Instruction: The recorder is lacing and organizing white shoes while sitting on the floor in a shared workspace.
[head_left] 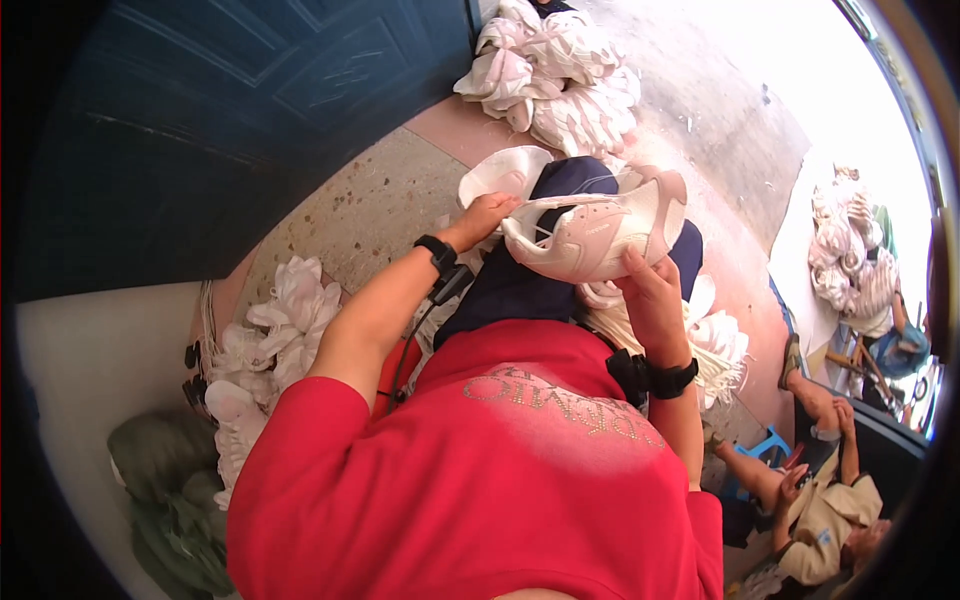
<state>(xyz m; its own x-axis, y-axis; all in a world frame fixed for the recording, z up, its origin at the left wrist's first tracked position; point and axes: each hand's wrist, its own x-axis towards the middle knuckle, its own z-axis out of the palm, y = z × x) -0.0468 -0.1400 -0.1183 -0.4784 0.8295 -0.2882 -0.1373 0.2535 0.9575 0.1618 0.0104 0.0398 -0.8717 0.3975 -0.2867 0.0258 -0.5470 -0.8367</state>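
At centre frame, a pale pink sneaker point(597, 232) was held over the lap, cupped from below by the right hand point(650, 290), fingers clamped on its sole. Its heel end was gripped by the left hand point(487, 215), wrist bent inward.

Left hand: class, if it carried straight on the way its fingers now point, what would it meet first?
The left hand points toward the picture's right, its fingers already at the heel end of the pale pink shoe held over the lap. So the shoe comes first, though depth is hard to judge.
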